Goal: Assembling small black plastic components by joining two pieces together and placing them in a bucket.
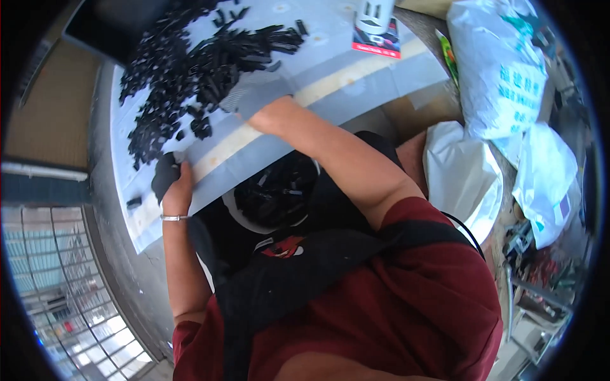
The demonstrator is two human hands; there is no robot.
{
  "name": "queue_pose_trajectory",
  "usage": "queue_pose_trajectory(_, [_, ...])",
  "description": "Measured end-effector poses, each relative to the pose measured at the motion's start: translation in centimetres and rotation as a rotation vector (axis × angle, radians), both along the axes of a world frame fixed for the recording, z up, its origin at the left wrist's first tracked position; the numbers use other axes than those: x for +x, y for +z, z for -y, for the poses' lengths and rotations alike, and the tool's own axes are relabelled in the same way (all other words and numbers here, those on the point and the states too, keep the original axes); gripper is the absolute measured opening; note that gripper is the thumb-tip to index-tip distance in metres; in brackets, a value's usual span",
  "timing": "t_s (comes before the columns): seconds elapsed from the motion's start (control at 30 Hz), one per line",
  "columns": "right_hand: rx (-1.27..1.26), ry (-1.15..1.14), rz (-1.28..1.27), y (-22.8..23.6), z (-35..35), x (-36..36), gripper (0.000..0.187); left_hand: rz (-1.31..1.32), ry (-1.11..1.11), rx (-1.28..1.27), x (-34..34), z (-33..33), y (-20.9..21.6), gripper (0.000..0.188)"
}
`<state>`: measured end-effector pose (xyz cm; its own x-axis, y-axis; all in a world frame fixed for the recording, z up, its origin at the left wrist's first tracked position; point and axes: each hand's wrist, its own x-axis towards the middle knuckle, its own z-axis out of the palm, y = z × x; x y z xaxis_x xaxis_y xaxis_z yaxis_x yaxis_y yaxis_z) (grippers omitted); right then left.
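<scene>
A wide spread of small black pieces, perhaps plastic parts, lies on the white-covered table. Among them, a bundle of longer black strips lies at the far side. My right hand, in a grey striped glove, reaches over the near edge of this pile; its fingers are blurred and partly hidden. My left hand, in a dark grey glove, is at the pile's near left end. Its fingers are bent together, and whatever they hold blends into the glove. A single black piece lies left of this hand.
In my lap, below the table edge, is a round white tub with black pieces inside. A white cup stands by a red-and-black card at the back. Full white sacks and an open white bag stand on the right.
</scene>
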<state>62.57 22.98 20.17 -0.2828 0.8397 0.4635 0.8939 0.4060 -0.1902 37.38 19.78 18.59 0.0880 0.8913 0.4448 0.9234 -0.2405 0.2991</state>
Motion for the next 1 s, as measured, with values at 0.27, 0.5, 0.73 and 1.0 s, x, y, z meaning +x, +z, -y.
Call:
queue_pose_trajectory(0.27, [-0.172, 0.112, -0.013, 0.6, 0.9, 4.7, 0.021, 0.126, 0.078, -0.177, 2.5, 0.5, 1.6, 0.018])
queue_pose_trajectory(0.5, [-0.097, 0.100, -0.091, -0.6, 1.8, 4.8, 0.020, 0.700, -0.042, -0.313, 4.6, 2.4, 1.3, 0.025])
queue_pose_trajectory(0.73, [-0.120, 0.126, -0.072, 0.9, 2.8, 6.0, 0.024, 0.673, -0.035, -0.323, 4.7, 3.2, 2.5, 0.017])
queue_pose_trajectory(1.0, [-0.152, 0.298, -0.282, 2.7, 4.4, 5.7, 0.023, 0.600, -0.104, -0.414, 5.9, 4.3, 4.3, 0.018])
